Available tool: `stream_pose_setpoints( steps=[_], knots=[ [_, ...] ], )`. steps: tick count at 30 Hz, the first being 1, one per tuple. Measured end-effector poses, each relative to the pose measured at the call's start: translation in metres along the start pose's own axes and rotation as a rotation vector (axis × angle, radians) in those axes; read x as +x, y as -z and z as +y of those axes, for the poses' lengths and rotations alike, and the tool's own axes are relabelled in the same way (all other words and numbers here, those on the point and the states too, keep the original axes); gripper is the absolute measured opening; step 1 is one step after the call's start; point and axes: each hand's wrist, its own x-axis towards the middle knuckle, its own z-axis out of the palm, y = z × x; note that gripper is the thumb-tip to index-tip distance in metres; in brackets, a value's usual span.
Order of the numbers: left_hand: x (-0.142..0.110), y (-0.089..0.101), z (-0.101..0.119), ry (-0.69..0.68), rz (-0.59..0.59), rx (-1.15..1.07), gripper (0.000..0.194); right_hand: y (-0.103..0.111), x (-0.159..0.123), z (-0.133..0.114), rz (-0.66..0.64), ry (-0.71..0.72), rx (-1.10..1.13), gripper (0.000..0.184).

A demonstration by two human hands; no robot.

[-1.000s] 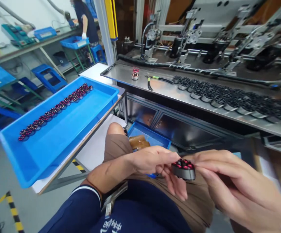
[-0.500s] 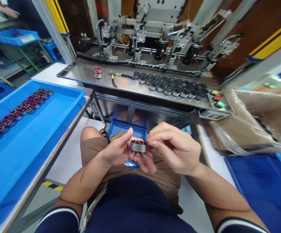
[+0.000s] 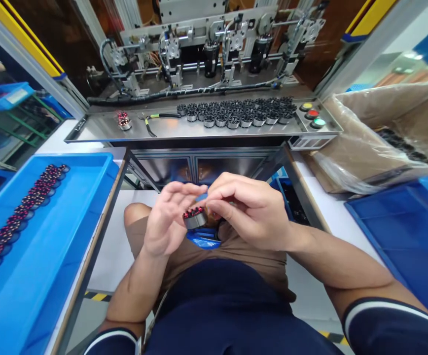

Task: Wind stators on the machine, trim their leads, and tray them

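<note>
Over my lap, both hands hold a small round metal part (image 3: 194, 218) with red windings on top. My left hand (image 3: 165, 219) cups it from the left, fingers curled around its side. My right hand (image 3: 249, 209) pinches its right edge with thumb and fingers. A row of similar red-topped parts (image 3: 21, 209) lies in the blue tray (image 3: 62, 246) at my left. One more red-topped part (image 3: 124, 121) stands on the steel shelf (image 3: 199, 129) ahead, beside pliers (image 3: 151, 122) and several dark unwound rings (image 3: 236, 112).
A machine with motors and cables (image 3: 214, 49) stands behind the shelf. Yellow, red and green buttons (image 3: 312, 113) sit at the shelf's right end. A plastic-lined cardboard box (image 3: 384, 133) and a blue bin (image 3: 410, 231) are at right. A small blue tray (image 3: 204, 239) lies below my hands.
My view has swung right to face the machine squarely. The part has stayed between both hands; they have lifted a little and my left fingers have spread more.
</note>
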Motion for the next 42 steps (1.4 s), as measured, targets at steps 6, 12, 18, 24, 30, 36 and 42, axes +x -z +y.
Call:
stream_pose_setpoints(
  steps=[6,12,18,24,30,36,42],
  knots=[
    [0.005,0.002,0.007,0.491,-0.354,0.047,0.056,0.005,0.001,0.002,-0.026,0.103,-0.013,0.01],
    [-0.004,-0.001,0.001,-0.127,-0.015,0.221,0.036,0.002,-0.001,0.003,0.083,-0.033,-0.085,0.016],
    [0.004,0.0,-0.002,-0.013,-0.049,0.213,0.045,-0.002,-0.001,0.013,0.079,0.082,0.027,0.016],
    [0.003,0.001,0.006,0.319,-0.249,0.214,0.046,0.006,-0.003,0.011,0.027,0.086,-0.032,0.017],
    [-0.003,-0.003,-0.005,-0.113,-0.001,0.269,0.043,0.005,-0.008,0.009,0.128,0.004,-0.142,0.017],
    [-0.002,-0.002,-0.015,-0.126,-0.073,0.261,0.052,0.005,-0.007,0.013,0.096,0.084,-0.025,0.012],
    [-0.001,0.003,-0.012,-0.023,-0.026,0.236,0.046,0.008,-0.007,0.017,0.04,0.083,0.021,0.009]
  ],
)
